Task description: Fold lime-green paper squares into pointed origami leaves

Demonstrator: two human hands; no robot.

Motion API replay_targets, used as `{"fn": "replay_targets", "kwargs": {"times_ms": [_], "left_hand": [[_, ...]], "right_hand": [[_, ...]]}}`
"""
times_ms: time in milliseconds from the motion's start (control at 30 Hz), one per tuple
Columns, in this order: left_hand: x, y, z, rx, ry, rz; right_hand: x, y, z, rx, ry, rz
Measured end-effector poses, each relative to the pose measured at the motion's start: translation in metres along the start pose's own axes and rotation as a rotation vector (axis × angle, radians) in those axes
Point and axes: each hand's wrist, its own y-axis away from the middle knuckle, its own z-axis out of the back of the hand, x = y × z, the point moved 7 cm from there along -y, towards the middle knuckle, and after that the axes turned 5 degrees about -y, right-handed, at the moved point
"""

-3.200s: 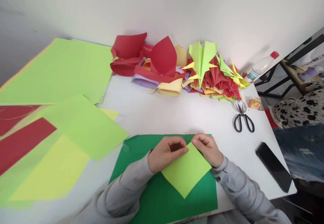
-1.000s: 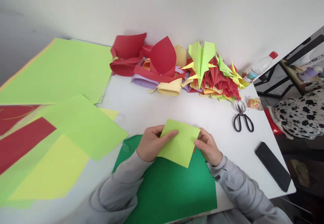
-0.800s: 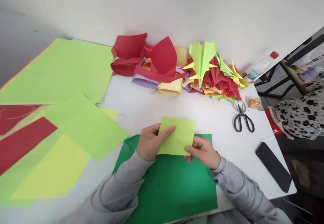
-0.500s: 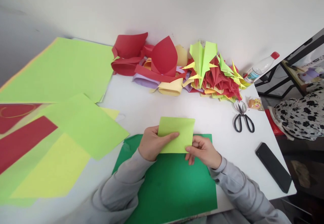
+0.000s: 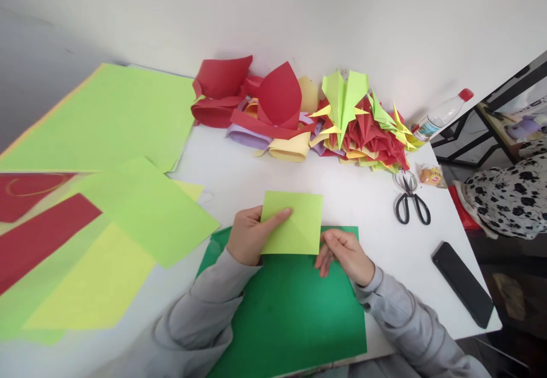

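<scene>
A yellow-green square of folded paper (image 5: 299, 224) is held up over the far edge of a dark green sheet (image 5: 294, 315). My left hand (image 5: 250, 234) grips its left side, thumb lying on the front face and the other fingers hidden behind. A faint crease shows on the lower part of the square. Close by the lower right corner is my right hand (image 5: 344, 253), its fingers loosely curled and partly apart, with nothing visible in them. Whether a fingertip still brushes the paper's edge I cannot tell.
Loose coloured sheets (image 5: 158, 213) and a large light-green stack (image 5: 106, 119) lie left. Rolled red paper pieces (image 5: 280, 96) and folded paper shapes (image 5: 346, 105) line the wall. Black-handled scissors (image 5: 411, 201), a bottle (image 5: 442, 116), a wrapped snack (image 5: 431, 175) and a black case (image 5: 462, 284) are right. A person sits beyond.
My right thumb has come off the paper's lower right corner. My left hand has moved the square slightly left and up.
</scene>
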Motion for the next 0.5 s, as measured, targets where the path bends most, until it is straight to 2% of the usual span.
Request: {"fn": "replay_targets", "kwargs": {"times_ms": [167, 500], "left_hand": [[0.0017, -0.0007, -0.0006, 0.012, -0.146, -0.080], [-0.0038, 0.0021, -0.0030, 0.023, -0.225, -0.132]], "right_hand": [[-0.0017, -0.0019, -0.0029, 0.041, -0.019, 0.008], [-0.0044, -0.0023, -0.0047, 0.061, -0.006, -0.004]]}}
